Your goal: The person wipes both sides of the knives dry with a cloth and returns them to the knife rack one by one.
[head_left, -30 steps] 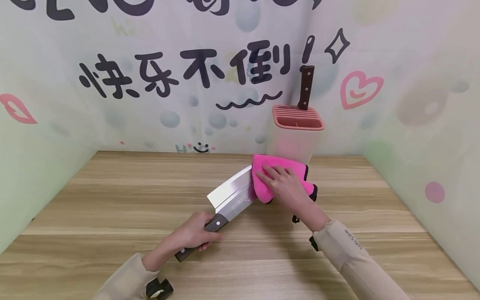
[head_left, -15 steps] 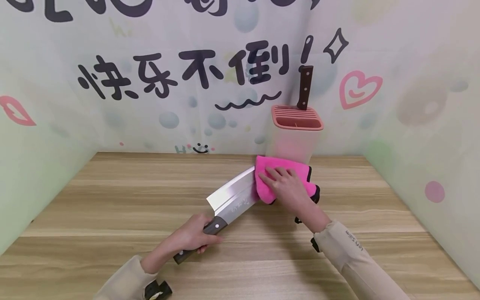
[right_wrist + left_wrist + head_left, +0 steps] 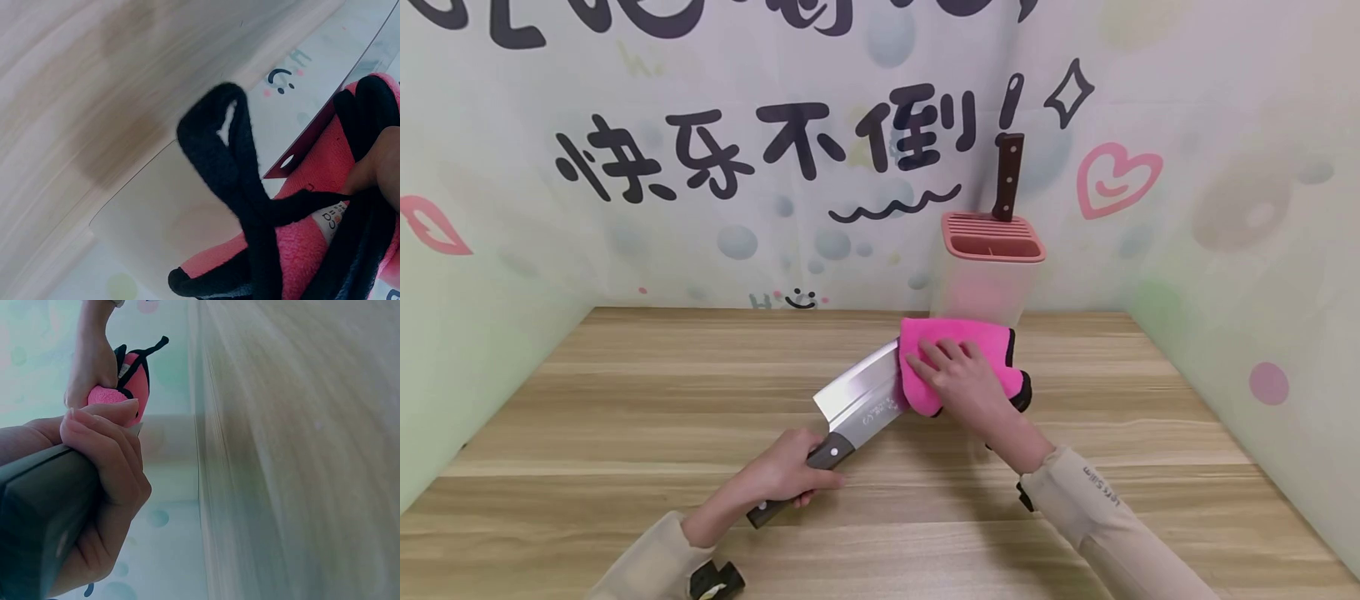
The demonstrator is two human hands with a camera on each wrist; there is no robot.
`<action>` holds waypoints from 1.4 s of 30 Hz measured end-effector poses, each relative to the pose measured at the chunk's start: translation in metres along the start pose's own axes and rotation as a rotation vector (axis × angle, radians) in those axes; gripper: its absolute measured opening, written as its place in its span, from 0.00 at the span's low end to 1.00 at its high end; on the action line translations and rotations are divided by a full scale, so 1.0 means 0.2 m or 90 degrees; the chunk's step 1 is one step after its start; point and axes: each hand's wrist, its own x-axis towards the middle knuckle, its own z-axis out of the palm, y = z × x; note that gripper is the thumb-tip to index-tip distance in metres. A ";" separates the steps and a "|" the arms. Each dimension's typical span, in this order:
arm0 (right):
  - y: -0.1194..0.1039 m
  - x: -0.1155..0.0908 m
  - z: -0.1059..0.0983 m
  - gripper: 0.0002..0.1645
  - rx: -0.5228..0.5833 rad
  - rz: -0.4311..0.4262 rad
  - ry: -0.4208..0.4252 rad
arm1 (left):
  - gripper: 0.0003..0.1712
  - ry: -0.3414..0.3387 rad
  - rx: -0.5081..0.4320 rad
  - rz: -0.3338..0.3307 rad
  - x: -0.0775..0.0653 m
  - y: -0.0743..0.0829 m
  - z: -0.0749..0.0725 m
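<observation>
My left hand point(image 3: 788, 468) grips the dark riveted handle of a cleaver point(image 3: 867, 398), fingers curled round it. The cleaver slants up to the right above the table, its broad shiny blade showing on the near part. My right hand point(image 3: 972, 385) holds a pink cloth point(image 3: 961, 332) with black edging over the far end of the blade, which the cloth hides in the head view. In the right wrist view a black hanging loop point(image 3: 215, 140) dangles from the cloth, and the thumb presses its underside. The left wrist view shows the handle's butt close up.
Behind the cloth stands a pale knife block point(image 3: 977, 292) with a pink slotted top. One brown-handled knife point(image 3: 1009, 177) is upright in it. Printed fabric walls point(image 3: 737, 242) enclose the wood-grain table point(image 3: 647, 400) at the back and both sides.
The cloth and right hand shifted slightly right along the blade, then back left and a little nearer. My left hand and the cleaver's handle stay almost still.
</observation>
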 end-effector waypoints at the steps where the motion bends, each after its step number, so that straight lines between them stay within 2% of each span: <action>1: -0.01 0.00 0.00 0.24 -0.002 -0.004 0.000 | 0.12 0.001 -0.001 -0.001 0.00 0.00 0.00; 13: -0.08 0.02 -0.03 0.28 -0.009 -0.053 -0.020 | 0.12 0.003 0.002 0.000 0.01 0.00 0.01; 23: -0.15 0.04 -0.06 0.28 -0.018 -0.125 0.021 | 0.11 -0.003 0.002 0.002 0.02 0.00 0.01; 35: -0.22 0.05 -0.08 0.27 -0.019 -0.186 0.046 | 0.11 -0.015 -0.018 -0.012 0.02 0.00 0.01; 42: -0.24 0.06 -0.09 0.26 -0.019 -0.214 0.072 | 0.11 -0.024 -0.018 -0.002 0.03 0.00 0.01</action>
